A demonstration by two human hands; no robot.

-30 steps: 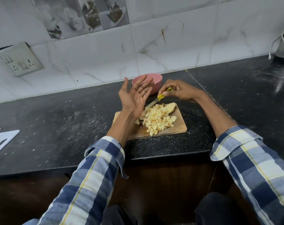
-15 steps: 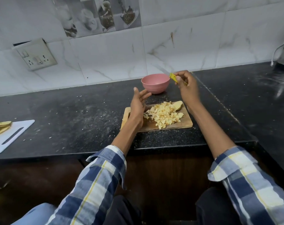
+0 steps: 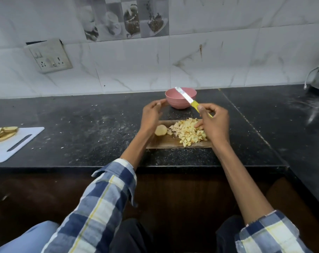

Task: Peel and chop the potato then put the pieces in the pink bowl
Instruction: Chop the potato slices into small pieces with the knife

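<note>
Behind the wooden cutting board (image 3: 166, 143), the pink bowl (image 3: 180, 98) sits on the black counter (image 3: 82, 128), its inside hidden from view, while the chopped potato pieces (image 3: 188, 132) and one uncut potato end (image 3: 160, 130) lie on the board. Compared with half a second ago, the left hand (image 3: 152, 115) has lifted beside the bowl, fingers loosely curled and holding nothing. The right hand (image 3: 215, 123) now grips the yellow-handled knife (image 3: 189, 100) over the board with its blade across the bowl.

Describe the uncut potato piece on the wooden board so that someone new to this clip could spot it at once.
On the black countertop, in front of the pink bowl, lies a wooden chopping board. The uncut potato piece sits at its left end, beside the left hand. Unlike the heap of small diced potato cubes to its right, it is one rounded chunk.
</note>
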